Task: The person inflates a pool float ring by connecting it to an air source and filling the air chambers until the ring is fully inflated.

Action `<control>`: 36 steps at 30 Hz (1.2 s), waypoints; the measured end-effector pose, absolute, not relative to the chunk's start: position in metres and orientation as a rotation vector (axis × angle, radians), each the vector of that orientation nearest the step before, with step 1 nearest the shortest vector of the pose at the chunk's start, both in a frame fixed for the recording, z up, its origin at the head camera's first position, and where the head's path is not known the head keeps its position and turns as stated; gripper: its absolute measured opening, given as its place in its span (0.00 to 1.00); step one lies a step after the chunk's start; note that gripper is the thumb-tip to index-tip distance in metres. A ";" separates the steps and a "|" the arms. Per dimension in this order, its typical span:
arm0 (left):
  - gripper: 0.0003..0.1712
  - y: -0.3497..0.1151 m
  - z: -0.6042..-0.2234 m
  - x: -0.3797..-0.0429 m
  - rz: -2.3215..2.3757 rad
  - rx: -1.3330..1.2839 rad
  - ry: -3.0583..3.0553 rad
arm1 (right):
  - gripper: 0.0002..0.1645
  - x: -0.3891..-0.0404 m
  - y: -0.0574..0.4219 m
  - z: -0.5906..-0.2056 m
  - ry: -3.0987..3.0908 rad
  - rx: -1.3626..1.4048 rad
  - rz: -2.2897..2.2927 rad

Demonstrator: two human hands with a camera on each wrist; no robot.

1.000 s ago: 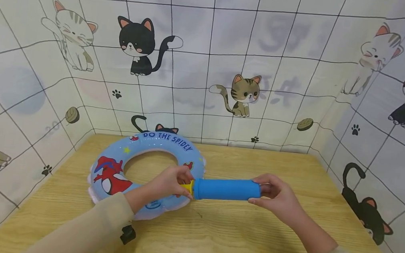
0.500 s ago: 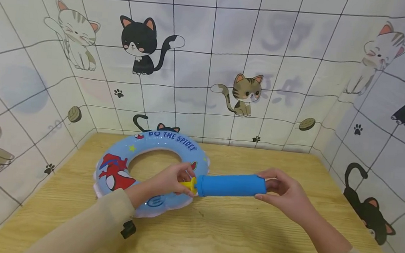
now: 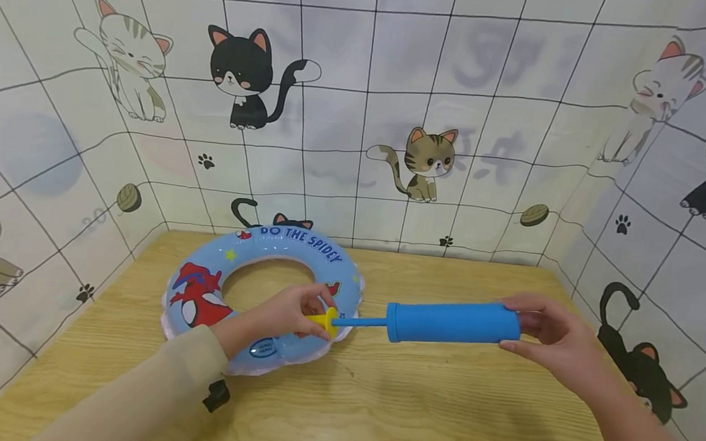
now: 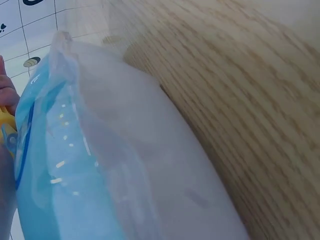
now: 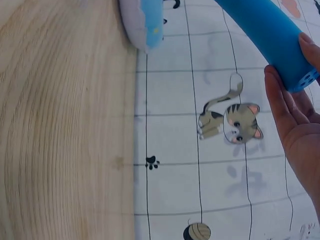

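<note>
In the head view a blue hand pump point(image 3: 454, 322) is held nearly level above the wooden table. My left hand point(image 3: 278, 315) pinches its yellow end piece point(image 3: 331, 322) over the near right side of a light-blue swim ring point(image 3: 195, 333). A thin blue rod point(image 3: 361, 322) shows between that piece and the cylinder. My right hand point(image 3: 559, 344) grips the cylinder's far right end with thumb and fingers. The right wrist view shows small holes in this end cap point(image 5: 306, 80). The left wrist view is mostly the ring's side point(image 4: 75, 165); whether the yellow tip sits in a valve is hidden.
The wooden table point(image 3: 411, 422) meets a cat-print tiled covering point(image 3: 336, 121) at the back and sides. The swim ring lies on the table's left half, close to the back edge. Dark wrist cameras point(image 3: 216, 395) sit at both sleeves.
My right hand has moved right with the pump cylinder, drawing it away from the yellow end piece, so a length of rod now shows. My left hand has stayed nearly in place.
</note>
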State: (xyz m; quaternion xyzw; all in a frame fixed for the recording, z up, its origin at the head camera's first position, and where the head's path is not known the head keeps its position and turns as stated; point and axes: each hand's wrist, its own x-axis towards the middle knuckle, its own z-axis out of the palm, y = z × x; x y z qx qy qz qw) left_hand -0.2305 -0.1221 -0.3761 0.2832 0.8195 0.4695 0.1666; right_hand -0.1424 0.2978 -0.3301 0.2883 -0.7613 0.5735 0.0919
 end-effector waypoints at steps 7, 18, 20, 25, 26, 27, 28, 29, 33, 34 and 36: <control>0.23 -0.131 -0.378 -0.229 1.339 0.832 2.384 | 0.31 -0.133 0.325 -0.324 -2.389 0.639 1.657; 0.22 -0.133 -0.379 -0.224 1.466 0.783 2.334 | 0.32 -0.137 0.334 -0.317 -2.294 0.673 1.737; 0.22 -0.133 -0.380 -0.222 1.489 0.771 2.335 | 0.32 -0.139 0.329 -0.316 -2.286 0.663 1.770; 0.20 -0.131 -0.384 -0.219 1.510 0.767 2.343 | 0.33 -0.144 0.312 -0.324 -2.282 0.705 1.810; 0.20 -0.131 -0.385 -0.219 1.512 0.771 2.343 | 0.33 -0.146 0.308 -0.325 -2.291 0.710 1.798; 0.20 -0.131 -0.385 -0.219 1.511 0.768 2.347 | 0.32 -0.148 0.304 -0.327 -2.291 0.712 1.789; 0.20 -0.131 -0.386 -0.220 1.512 0.768 2.347 | 0.32 -0.149 0.299 -0.328 -2.303 0.699 1.776; 0.19 -0.131 -0.386 -0.220 1.514 0.767 2.344 | 0.32 -0.150 0.294 -0.329 -2.319 0.672 1.762; 0.19 -0.130 -0.386 -0.221 1.509 0.753 2.344 | 0.31 -0.154 0.278 -0.337 -2.355 0.585 1.746; 0.19 -0.129 -0.385 -0.221 1.507 0.752 2.343 | 0.31 -0.155 0.274 -0.339 -2.371 0.559 1.735; 0.20 -0.128 -0.384 -0.222 1.499 0.748 2.349 | 0.31 -0.156 0.268 -0.342 -2.378 0.536 1.736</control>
